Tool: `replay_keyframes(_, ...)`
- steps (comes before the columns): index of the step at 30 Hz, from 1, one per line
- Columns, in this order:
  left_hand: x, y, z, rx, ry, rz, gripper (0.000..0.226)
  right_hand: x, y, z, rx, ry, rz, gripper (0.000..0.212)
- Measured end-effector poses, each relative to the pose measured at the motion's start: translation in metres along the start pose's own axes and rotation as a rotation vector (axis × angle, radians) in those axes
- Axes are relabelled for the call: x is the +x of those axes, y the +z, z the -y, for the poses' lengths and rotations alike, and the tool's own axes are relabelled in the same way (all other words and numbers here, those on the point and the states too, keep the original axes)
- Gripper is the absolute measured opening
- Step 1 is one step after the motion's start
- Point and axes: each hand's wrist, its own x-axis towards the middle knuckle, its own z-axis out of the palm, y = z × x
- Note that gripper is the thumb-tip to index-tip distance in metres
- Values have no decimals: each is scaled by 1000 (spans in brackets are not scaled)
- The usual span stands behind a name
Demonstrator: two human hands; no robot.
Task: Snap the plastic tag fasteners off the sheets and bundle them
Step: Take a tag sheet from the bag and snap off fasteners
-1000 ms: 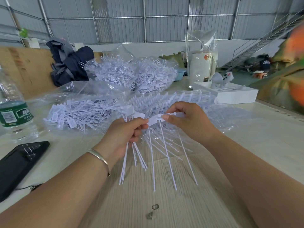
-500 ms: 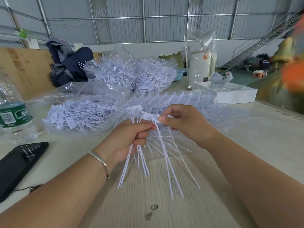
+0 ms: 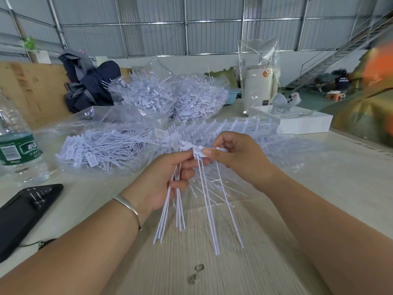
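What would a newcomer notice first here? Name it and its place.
First, the two hands at centre: the left hand grips a bundle of white fasteners hanging toward the table, and the right hand pinches a strip of fasteners. Behind them lie clear bags of fasteners.

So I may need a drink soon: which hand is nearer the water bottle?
Left. The left hand is right of the water bottle, mid-table; the right hand is farther right still.

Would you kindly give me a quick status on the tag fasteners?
Left hand grips snapped fasteners. Right hand pinches sheet strip. Nothing obstructing.
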Motion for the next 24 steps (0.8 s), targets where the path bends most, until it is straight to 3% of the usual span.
replay_keyframes(5, -2, -3, -2, 38, 40, -81, 32, 2, -6, -3, -81, -18, -103, 28)
replay_keyframes(8, -2, -4, -3, 81, 34, -82, 17, 2, -8, -4, -121, -38, -116, 15)
replay_keyframes(15, -1, 0, -3, 104, 8, -87, 27, 0, -4, 3, -109, -53, -25, 7)
replay_keyframes(20, -4, 3, -2, 407, 114, -251, 40, -1, 0, 5, -227, -21, 47, 18)
replay_keyframes(24, -2, 6, 0, 531, 244, -327, 33, -3, 3, 6, -367, -50, 53, 20)
